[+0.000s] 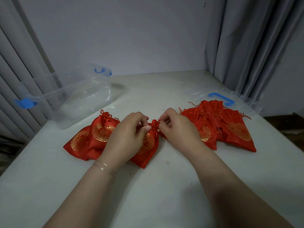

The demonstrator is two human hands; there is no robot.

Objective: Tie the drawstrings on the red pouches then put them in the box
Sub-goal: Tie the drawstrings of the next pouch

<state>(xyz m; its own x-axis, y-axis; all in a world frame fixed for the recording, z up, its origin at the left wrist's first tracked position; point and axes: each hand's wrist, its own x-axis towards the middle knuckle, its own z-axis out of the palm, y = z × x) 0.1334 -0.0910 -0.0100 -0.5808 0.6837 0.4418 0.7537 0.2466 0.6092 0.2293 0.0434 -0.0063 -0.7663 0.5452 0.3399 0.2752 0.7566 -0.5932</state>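
- Head view: a white table (164, 186) filled the lower frame, with a grey wall behind it and grey curtains (256, 46) down the right edge and the left edge.
- At the centre of the frame a red pouch (148, 148) with a gold round pattern lay on the table, its gathered neck pointing up the frame, between the two hands.
- The left hand (126, 137) lay over the pouch's left side, its fingers curled, thumb and fingertips pinching the neck of the pouch.
- The right hand (177, 127) sat just right of the neck, its fingers curled and pinching the red drawstring (157, 123) at the top of the pouch.
- A thin clear bracelet (103, 167) circled the left wrist.
- Left of centre, two more red pouches (88, 140) lay overlapping, partly under the left hand; the upper one had its neck gathered.
- Right of centre, a pile of red pouches (222, 127) lay overlapping with loose strings showing; how many were in the pile could not be told.
- In the upper left of the frame stood a clear plastic box (79, 99) with blue latches, well apart from the held pouch.
- At the right, behind the pile, lay a clear lid (243, 102) with a blue handle; the pile rested partly on it.
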